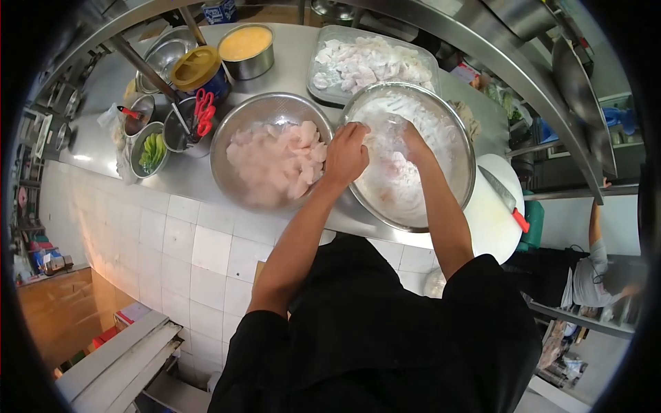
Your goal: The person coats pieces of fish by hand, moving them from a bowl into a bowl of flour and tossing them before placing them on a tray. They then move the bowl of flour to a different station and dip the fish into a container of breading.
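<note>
My left hand (348, 154) is over the near rims of two metal bowls, its fingers curled in, hiding whatever is in them. Below and left of it, a perforated steel bowl (227, 127) holds pale pink raw meat slices (279, 158). My right hand (409, 141) reaches down into a wide steel bowl (469, 162) of white flour (434, 131). White powder blurs its fingertips, so their grip is hidden. Behind this bowl, a clear plastic tray (318, 72) carries flour-coated pieces (372, 60).
A knife (502, 191) with a red handle lies on a round white cutting board (490, 230) at right. Red scissors (204, 113) stand in a metal pot at left, near a bowl of green slices (151, 151). A pot of yellow liquid (245, 45) stands behind. Another person (589, 275) is at far right.
</note>
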### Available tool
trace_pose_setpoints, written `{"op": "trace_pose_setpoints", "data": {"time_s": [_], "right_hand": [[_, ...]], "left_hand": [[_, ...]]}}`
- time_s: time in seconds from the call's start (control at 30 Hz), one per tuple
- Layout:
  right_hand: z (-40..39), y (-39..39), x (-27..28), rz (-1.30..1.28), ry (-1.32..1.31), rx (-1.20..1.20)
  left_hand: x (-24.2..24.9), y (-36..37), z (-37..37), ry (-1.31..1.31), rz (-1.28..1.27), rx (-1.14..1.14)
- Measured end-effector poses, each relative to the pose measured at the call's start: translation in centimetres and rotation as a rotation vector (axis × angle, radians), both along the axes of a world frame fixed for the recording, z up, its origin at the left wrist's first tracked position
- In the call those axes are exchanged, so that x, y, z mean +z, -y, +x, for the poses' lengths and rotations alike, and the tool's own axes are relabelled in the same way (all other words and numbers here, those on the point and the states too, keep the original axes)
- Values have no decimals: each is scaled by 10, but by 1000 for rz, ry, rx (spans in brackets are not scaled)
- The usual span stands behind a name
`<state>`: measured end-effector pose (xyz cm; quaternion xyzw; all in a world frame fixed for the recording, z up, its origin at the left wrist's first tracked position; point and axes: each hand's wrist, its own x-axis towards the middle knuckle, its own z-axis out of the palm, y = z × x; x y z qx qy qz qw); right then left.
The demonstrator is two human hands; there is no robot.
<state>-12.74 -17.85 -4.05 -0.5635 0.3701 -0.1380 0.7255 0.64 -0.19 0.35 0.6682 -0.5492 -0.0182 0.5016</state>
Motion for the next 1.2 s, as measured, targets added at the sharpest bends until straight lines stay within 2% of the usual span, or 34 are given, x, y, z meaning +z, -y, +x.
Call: {"op": "trace_pose_setpoints", "data": {"time_s": [0.03,0.07,0.13,0.17,0.27,0.3,0.33,0.37,0.4,0.43,0.47,0.53,0.57,0.63,0.67,0.7,0.73,0.77,0.8,0.83,0.87,0.93,1.0,1.07,1.13,1.2], "right_hand": [[10,-31,56,-45,-104,24],[16,-33,46,-43,-105,25],[24,-34,6,-1094,-647,607],[27,-53,-16,-1333,-811,643],[8,-8,-45,-1356,-642,672],[8,-8,-30,-1459,-837,662],[6,10,-39,-1439,-801,466],[1,26,-50,-1349,-626,124],[9,20,9,-1011,-689,174],[0,60,-28,-1192,-562,144],[-5,89,-39,-1317,-576,248],[0,118,-33,-1275,-824,223],[7,121,-43,-1268,-827,223],[24,124,-76,-1089,-801,-108],[41,73,-49,-1095,-684,-197],[55,72,-64,-996,-908,145],[54,23,-67,-1166,-852,57],[59,-17,-39,-1249,-1037,367],[49,-47,-27,-1381,-927,453],[36,-60,-18,-1366,-869,691],[20,-64,-14,-1365,-868,692],[-16,-54,-5,-1555,-668,1001],[-38,-9,-37,-1568,-643,808],[-44,41,-56,-1624,-536,385],[-29,49,-7,-1379,-679,152],[-31,74,6,-1310,-787,172]], "left_hand": [[1,0,1,-24,-14,-20],[2,0,0,-49,-25,-44],[1,1,2,-32,-58,-43],[0,1,2,-15,-94,-42],[0,-2,1,12,-57,-20],[0,2,2,14,-67,-8],[0,1,0,23,-82,-5],[-2,-1,-1,34,-92,-3],[0,1,1,39,-98,10],[2,2,2,10,-76,6],[1,-2,-1,-25,-43,-7],[-1,0,0,-17,-30,-2],[-1,0,-1,-2,-24,-3],[-1,1,-2,0,-6,-4],[-1,1,-1,6,13,-3],[-3,0,-1,7,15,-14],[-4,1,0,32,4,-11],[-5,2,0,57,-5,-7],[-5,2,0,55,-5,-10],[-5,2,0,44,-1,-10],[-5,1,0,34,2,-7],[-2,1,0,20,2,-10],[0,1,0,10,-2,-22],[-3,4,1,43,-16,-23],[-6,5,1,45,-23,-17],[-5,6,-1,42,-25,-18]]}}
